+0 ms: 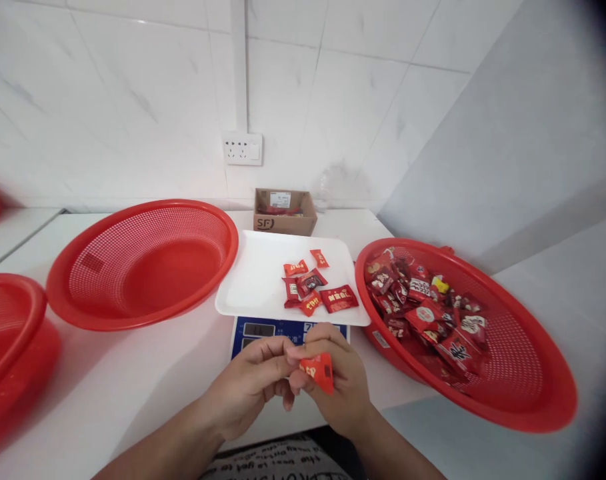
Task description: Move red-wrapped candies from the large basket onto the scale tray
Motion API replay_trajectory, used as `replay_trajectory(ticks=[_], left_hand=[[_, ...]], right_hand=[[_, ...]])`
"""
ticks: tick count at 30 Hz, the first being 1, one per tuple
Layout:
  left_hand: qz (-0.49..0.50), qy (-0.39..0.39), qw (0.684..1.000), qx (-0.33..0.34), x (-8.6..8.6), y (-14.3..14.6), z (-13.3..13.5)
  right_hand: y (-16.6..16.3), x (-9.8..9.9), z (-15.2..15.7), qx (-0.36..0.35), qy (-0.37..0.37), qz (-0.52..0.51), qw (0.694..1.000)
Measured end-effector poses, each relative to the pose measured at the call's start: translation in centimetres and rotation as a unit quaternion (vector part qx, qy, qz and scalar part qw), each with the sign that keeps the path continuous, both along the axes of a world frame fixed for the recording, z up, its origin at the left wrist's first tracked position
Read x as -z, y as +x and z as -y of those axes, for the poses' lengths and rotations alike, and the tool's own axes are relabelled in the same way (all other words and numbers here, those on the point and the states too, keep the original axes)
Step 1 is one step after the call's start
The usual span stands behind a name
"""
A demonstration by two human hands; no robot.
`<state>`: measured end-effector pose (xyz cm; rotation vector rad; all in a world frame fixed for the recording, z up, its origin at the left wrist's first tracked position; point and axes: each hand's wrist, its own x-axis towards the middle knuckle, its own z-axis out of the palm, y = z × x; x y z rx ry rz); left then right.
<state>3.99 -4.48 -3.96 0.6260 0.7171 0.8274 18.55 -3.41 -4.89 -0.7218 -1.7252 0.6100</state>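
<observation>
packets on tray atop scale, box behind, basket of packets right, second basket left

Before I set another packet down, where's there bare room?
Bare: the left part of the white tray, beside the red packets; the table between the left hand and the empty basket beside the tray. Crowded: the tray's right half, the filled basket, and the near side of the blue scale, where the right hand holds a single packet.
</observation>
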Motion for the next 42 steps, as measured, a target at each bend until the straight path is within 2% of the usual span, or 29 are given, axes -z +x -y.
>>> replay_trajectory(ticks=[3,5,6,7,9,11,12,15,18,21,25,31,34,37,42], left_hand=[[-0.085,0.086,0.992,-0.041,0.0,-0.6,-0.7],[-0.183,0.158,0.966,-0.089,0.0,-1.1,-1.5],[-0.241,0.193,0.944,-0.117,0.1,-1.5,-2.1],[-0.301,0.227,0.914,-0.147,0.2,-1.8,-2.6],[-0.425,0.296,0.833,-0.195,0.5,-2.4,-3.8],[-0.524,0.354,0.746,-0.208,1.0,-2.9,-4.9],[-0.556,0.374,0.713,-0.207,1.3,-3.0,-5.4],[-0.604,0.432,0.634,-0.217,2.2,-3.2,-6.3],[-0.602,0.504,0.573,-0.238,3.1,-2.9,-6.2],[-0.564,0.56,0.55,-0.256,4.0,-2.3,-5.4],[-0.531,0.614,0.517,-0.273,5.1,-2.0,-4.2],[-0.515,0.626,0.498,-0.308,6.3,-2.5,-3.7],[-0.509,0.626,0.5,-0.316,6.4,-2.7,-3.8],[-0.508,0.624,0.5,-0.321,6.2,-2.9,-3.9],[-0.511,0.621,0.496,-0.328,6.2,-3.1,-3.8]], right_hand=[[0.3,0.3,-0.5,0.004,-0.033,0.006,0.999],[0.7,0.5,-1.0,0.027,-0.054,0.029,0.998],[1.1,0.6,-1.4,0.045,-0.067,0.043,0.996],[1.5,0.8,-1.7,0.067,-0.082,0.061,0.993],[2.4,1.1,-2.5,0.122,-0.102,0.11,0.981],[3.3,1.5,-3.2,0.174,-0.103,0.172,0.964],[3.7,1.6,-3.5,0.191,-0.102,0.204,0.955],[4.6,2.3,-4.2,0.215,-0.117,0.285,0.927],[4.7,3.0,-4.7,0.203,-0.148,0.342,0.905],[4.1,3.2,-5.3,0.168,-0.149,0.364,0.904],[2.9,2.1,-6.3,0.129,-0.157,0.375,0.905],[2.1,0.6,-10.7,0.198,-0.206,0.423,0.86],[1.4,0.6,-12.3,0.169,-0.204,0.43,0.863],[0.5,0.2,-12.1,0.124,-0.175,0.433,0.875],[-0.3,-0.6,-10.0,0.074,-0.138,0.437,0.886]])
